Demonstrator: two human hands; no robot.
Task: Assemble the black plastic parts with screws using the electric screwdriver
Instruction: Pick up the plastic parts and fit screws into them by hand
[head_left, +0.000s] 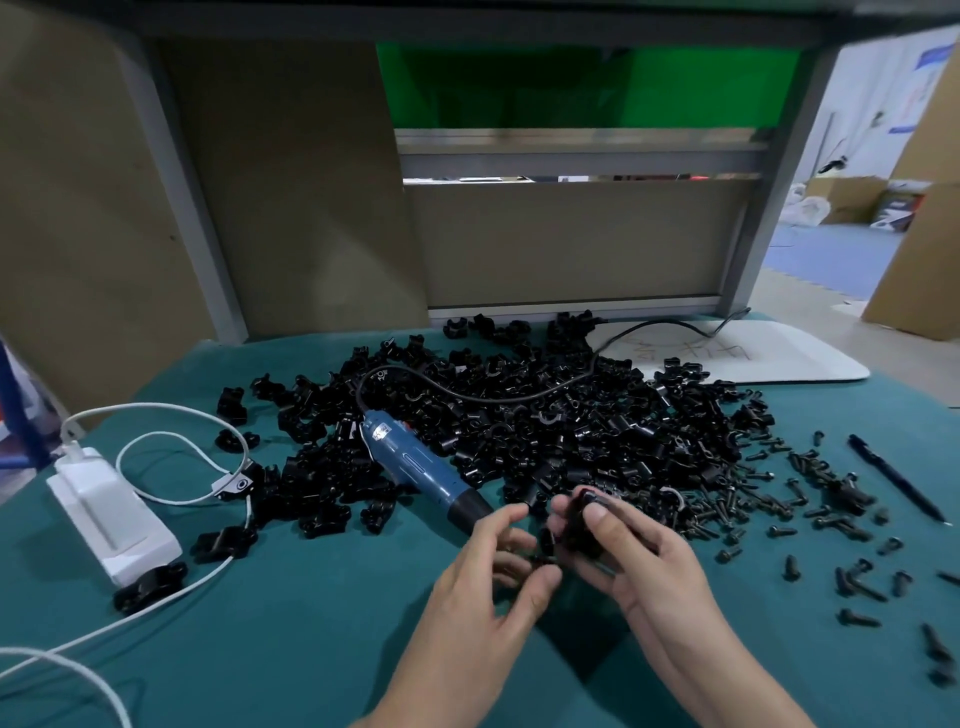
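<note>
While screws (727, 506) lie loose, right hand (644, 561) grips part (584, 525).

Black part (577, 531) partly under right hand (644, 564)

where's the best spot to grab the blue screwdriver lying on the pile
Grip the electric screwdriver round its blue barrel, coming from above on the near side. It lies slanted on the black parts, black nose nearest the person, cord leaving the far end.
</note>
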